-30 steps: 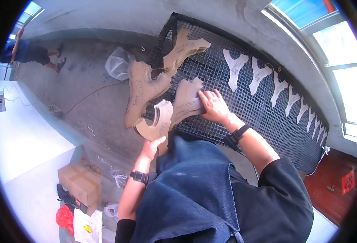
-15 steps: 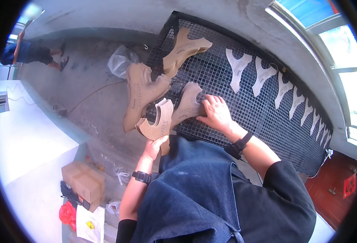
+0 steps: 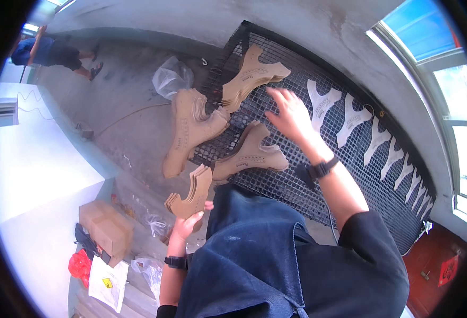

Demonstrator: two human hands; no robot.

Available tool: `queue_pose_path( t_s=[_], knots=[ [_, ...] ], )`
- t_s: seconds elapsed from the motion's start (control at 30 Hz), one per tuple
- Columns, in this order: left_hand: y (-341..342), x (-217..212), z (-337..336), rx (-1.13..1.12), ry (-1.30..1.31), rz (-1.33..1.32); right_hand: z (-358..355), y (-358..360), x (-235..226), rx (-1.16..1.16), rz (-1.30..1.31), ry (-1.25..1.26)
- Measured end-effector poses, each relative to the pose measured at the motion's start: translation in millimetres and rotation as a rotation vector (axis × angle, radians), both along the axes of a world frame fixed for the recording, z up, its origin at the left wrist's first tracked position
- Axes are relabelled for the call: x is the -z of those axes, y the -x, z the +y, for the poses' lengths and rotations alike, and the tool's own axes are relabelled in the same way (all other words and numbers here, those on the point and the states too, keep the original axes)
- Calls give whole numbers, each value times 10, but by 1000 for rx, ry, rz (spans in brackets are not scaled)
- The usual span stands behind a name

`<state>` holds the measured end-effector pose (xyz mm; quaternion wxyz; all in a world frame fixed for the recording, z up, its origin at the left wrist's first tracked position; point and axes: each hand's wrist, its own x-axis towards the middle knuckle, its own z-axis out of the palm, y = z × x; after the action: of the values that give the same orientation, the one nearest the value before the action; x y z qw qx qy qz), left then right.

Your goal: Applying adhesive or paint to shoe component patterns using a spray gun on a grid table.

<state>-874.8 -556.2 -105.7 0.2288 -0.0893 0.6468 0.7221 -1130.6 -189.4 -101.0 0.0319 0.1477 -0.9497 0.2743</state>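
My left hand (image 3: 182, 227) is closed around a small stack of tan Y-shaped cut-out pieces (image 3: 192, 197), held off the near left edge of the black grid rack (image 3: 292, 183). My right hand (image 3: 293, 117) is over the rack with its fingers apart and nothing in it. Nearest to it are a thick stack of the same pieces (image 3: 254, 77) at the far end and a single pale piece (image 3: 322, 106) to its right. Below it, close to my apron, lies another stack (image 3: 252, 153). One more stack (image 3: 188, 132) lies at the rack's left edge. Small dark marks run across the pieces.
Several single pale pieces (image 3: 376, 139) stand in a row along the rack's right side, by the wall. A clear plastic bag (image 3: 172, 78) lies beyond the rack's left edge. At the lower left are a cardboard box (image 3: 106, 230) and a red bag (image 3: 80, 267). A person (image 3: 53, 53) is at the far left.
My right hand has let go of the near stack and risen up and away over the rack. My left hand has drawn its small stack down and left, away from that stack.
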Motion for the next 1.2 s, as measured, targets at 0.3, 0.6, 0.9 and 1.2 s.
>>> queue_pose_path(
  t_s=[0.3, 0.6, 0.9, 1.2],
  knots=[
    [-237, -360, 194, -147, -38, -70, -780, 1393, 303, -628, -63, -815],
    [-145, -697, 205, -236, -259, -4, -294, 1109, -1386, -434, 236, -356],
    [569, -903, 631, -88, -952, -158, -1004, -1265, -2323, -1103, 569, -273],
    [180, -1165, 828, 58, -756, 63, -365, -2709, -1418, 128, -297, 641]
  ],
)
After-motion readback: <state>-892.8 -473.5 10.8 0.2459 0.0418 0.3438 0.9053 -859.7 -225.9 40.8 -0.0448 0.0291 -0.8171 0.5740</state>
